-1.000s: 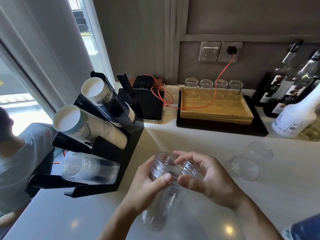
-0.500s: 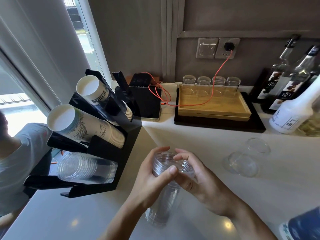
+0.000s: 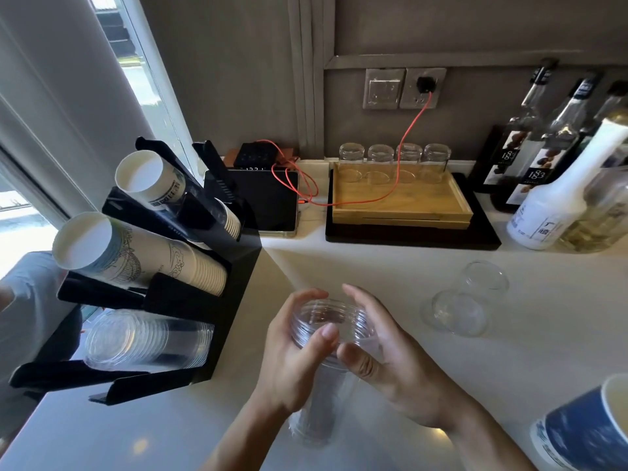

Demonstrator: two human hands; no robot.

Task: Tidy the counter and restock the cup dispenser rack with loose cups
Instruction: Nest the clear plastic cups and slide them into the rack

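A: The pale white counter has open room between the black angled cup dispenser rack at its left edge and the black tray against the back wall.

B: And the cups?

A: A tall stack of clear plastic cups is upright at front centre. The left hand and right hand wrap its rim, fingers closed on it. Two loose clear plastic cups lie to the right, touching each other.
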